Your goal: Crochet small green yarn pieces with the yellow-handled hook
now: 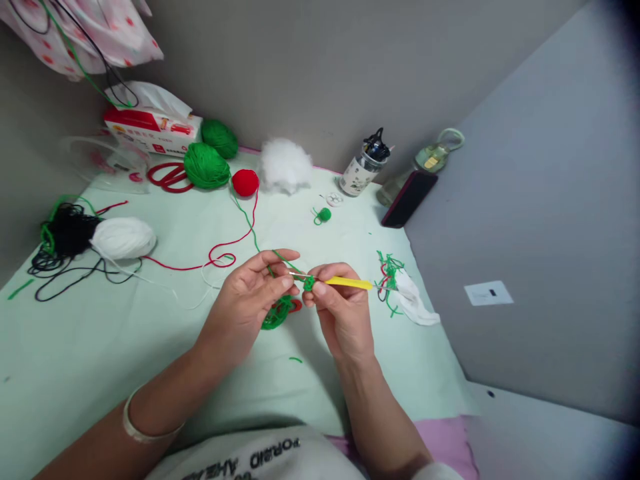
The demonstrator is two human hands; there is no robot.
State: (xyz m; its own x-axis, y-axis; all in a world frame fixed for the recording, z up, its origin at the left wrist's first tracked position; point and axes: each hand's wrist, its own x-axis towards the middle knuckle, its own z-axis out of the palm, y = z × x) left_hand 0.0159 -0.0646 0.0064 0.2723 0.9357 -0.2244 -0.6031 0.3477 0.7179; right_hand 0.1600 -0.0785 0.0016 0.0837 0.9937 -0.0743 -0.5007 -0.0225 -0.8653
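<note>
My right hand grips a crochet hook by its yellow handle, with the metal tip pointing left. A small green crochet piece sits at the hook, between my two hands and against my right fingertips. My left hand has its thumb and fingers closed near the hook tip, with green yarn running over its raised index finger. That strand leads back to a green yarn ball. Beneath my hands lies a tangle of green yarn, partly hidden, with something red beside it.
Red-handled scissors, a red yarn ball, white stuffing and a tissue box stand at the back. White yarn and black yarn lie left. A pen jar, phone and yarn scraps are right.
</note>
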